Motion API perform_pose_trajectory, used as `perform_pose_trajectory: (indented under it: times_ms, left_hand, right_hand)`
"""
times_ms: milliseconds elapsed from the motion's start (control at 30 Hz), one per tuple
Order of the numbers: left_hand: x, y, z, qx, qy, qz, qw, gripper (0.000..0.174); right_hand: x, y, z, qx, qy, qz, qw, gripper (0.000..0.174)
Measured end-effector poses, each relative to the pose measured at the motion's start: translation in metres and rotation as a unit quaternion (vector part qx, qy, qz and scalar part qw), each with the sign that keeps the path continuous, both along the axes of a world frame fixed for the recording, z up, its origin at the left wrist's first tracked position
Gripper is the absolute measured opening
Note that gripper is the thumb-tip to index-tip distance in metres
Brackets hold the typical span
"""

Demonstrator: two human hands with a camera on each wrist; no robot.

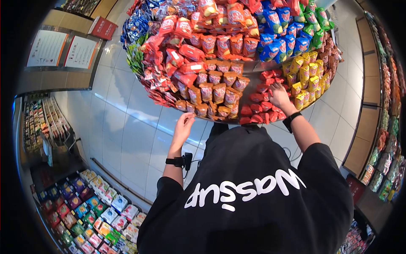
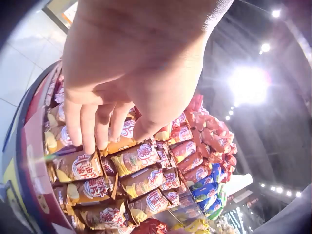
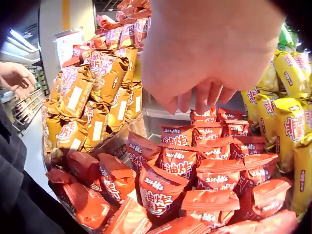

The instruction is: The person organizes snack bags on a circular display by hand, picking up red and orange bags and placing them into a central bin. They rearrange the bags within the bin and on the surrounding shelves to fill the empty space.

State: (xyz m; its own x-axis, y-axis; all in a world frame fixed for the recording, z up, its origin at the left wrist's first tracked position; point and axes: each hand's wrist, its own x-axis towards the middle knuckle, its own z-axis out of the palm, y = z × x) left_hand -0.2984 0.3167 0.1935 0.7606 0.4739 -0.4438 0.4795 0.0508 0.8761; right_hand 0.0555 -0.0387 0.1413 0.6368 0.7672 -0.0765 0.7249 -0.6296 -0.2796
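My right hand (image 1: pixel 279 97) reaches down over small red snack bags (image 1: pixel 263 106) at the near right of a round display. In the right wrist view its fingers (image 3: pixel 201 97) point down at the rear red bags (image 3: pixel 204 115), with no bag visible between them. My left hand (image 1: pixel 185 125) hangs at the display's near edge, left of the orange-brown chip bags (image 1: pixel 206 91). Seen from the left wrist, its fingers (image 2: pixel 87 126) extend loosely over orange-brown bags (image 2: pixel 80 167) and hold nothing.
Yellow bags (image 1: pixel 313 82) stand right of the red ones. Behind are larger red bags (image 1: pixel 223 44), blue bags (image 1: pixel 270 51) and green bags (image 1: pixel 322 17). A clear divider (image 3: pixel 168 114) shows beyond the small red bags. Shelves of packets (image 1: pixel 382 148) line the right side.
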Motion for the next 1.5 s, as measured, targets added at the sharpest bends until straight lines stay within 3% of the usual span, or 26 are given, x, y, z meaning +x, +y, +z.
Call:
perform_pose_trajectory:
  times_ms: [100,200,267,300,333,367,467,533,700,800,1067,1367,1500]
  left_hand:
    - [0.036,0.029,0.028,0.206,-0.073,-0.008,0.976,0.032]
    - [0.076,0.055,0.071,0.384,-0.109,-0.052,0.916,0.038]
    - [0.112,0.065,0.084,0.474,-0.176,-0.095,0.858,0.039]
    - [0.128,0.069,0.085,0.5,-0.181,-0.115,0.839,0.041]
    - [0.138,0.074,0.083,0.524,-0.19,-0.136,0.819,0.044]
    - [0.147,0.079,0.081,0.538,-0.172,-0.169,0.808,0.051]
    - [0.159,0.087,0.074,0.545,-0.11,-0.224,0.8,0.062]
    - [0.159,0.085,0.076,0.543,-0.101,-0.227,0.802,0.067]
    - [0.154,0.071,0.095,0.518,0.008,-0.253,0.817,0.092]
    - [0.154,0.073,0.077,0.518,-0.041,-0.238,0.821,0.095]
    - [0.155,0.078,0.061,0.512,-0.077,-0.214,0.829,0.083]
    - [0.144,0.084,0.07,0.482,-0.158,-0.199,0.839,0.068]
    - [0.142,0.092,0.061,0.494,-0.183,-0.207,0.825,0.067]
  right_hand:
    - [-0.021,0.003,0.011,0.002,-0.01,-0.052,0.999,0.037]
    - [-0.045,0.002,0.016,0.019,-0.027,-0.108,0.994,0.031]
    - [-0.06,0.0,0.024,-0.044,0.083,-0.134,0.986,0.029]
    - [-0.068,-0.008,0.0,-0.046,0.043,-0.162,0.985,0.027]
    - [-0.09,-0.011,0.006,0.097,-0.062,-0.133,0.984,0.024]
    - [-0.101,-0.01,0.011,0.135,-0.059,-0.158,0.976,0.019]
    - [-0.124,-0.012,0.023,0.083,-0.021,-0.186,0.979,0.014]
    - [-0.145,-0.012,0.039,0.12,-0.011,-0.211,0.97,0.018]
    - [-0.179,-0.018,0.039,0.079,0.033,-0.261,0.962,0.029]
    - [-0.193,-0.015,0.04,0.059,0.037,-0.258,0.964,0.034]
    - [-0.196,0.015,0.053,0.078,0.096,-0.242,0.962,0.03]
    - [-0.157,0.082,0.117,0.245,-0.019,-0.107,0.964,0.02]
    - [-0.145,0.107,0.129,0.279,-0.033,-0.039,0.959,0.028]
